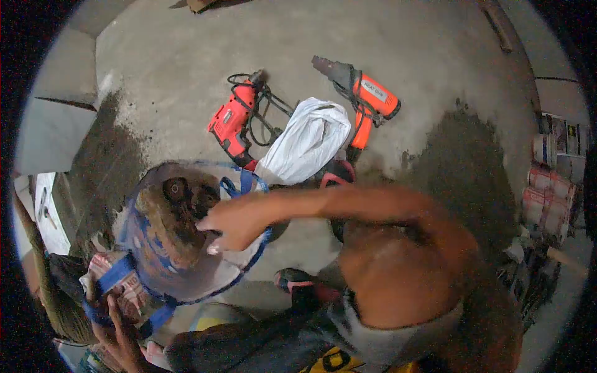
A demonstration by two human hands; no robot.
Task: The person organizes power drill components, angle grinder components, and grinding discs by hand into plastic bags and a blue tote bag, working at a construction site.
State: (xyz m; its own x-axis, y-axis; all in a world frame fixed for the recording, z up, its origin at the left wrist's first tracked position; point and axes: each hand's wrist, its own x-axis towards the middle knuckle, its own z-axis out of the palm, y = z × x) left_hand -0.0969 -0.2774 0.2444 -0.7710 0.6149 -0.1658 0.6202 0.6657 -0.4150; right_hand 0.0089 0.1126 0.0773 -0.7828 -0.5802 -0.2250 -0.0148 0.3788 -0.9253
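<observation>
A round-mouthed bag (214,283) with a blue rim and blue straps stands open at the left, its pale inside smeared brown. Inside it lie dark round parts (176,188) and a brown, worn-looking surface; I cannot make out what they are. My right hand (239,221) reaches across over the bag's mouth, fingers apart, with nothing visible in them. At the lower left my left hand (115,323) grips the bag's outer side by a blue strap (117,273); part of the hand is in shadow.
On the concrete floor (429,56) beyond lie a red power drill (233,124) with its cord, a white plastic sack (308,140) and an orange heat gun (373,99). Red-and-white packages (547,199) are stacked at the right. Dark damp patches mark the floor on both sides.
</observation>
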